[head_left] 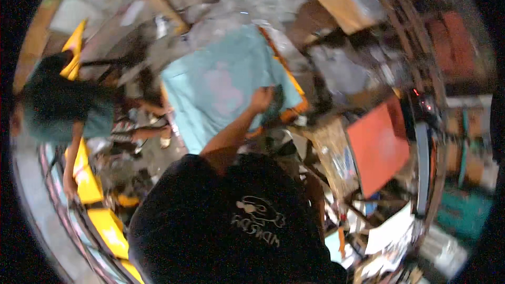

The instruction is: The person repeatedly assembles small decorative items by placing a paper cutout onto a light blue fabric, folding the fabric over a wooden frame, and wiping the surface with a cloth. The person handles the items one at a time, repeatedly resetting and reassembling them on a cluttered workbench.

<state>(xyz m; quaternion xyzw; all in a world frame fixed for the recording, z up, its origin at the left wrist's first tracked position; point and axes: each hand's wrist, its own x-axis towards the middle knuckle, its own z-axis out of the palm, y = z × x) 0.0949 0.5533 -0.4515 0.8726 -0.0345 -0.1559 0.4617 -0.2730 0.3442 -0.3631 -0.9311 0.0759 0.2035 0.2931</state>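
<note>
A light-teal cloth or sheet [189, 84] with a pale pink print lies spread in front of me, with an orange-yellow edge along its right side. My left hand [262, 100] reaches over its right part, fingers curled closed. Next to the fingers is a dark patch [275, 103]; blur hides whether it is a held thing or a shadow. My right hand is out of sight beyond my black shirt [210, 221].
At the left stands another person [68, 100] in a dark top, one arm hanging near yellow panels [108, 231]. A red-orange board [379, 147] leans at the right, beside a brown panel [331, 152]. Clutter surrounds the cloth, and a teal box [463, 208] stands far right.
</note>
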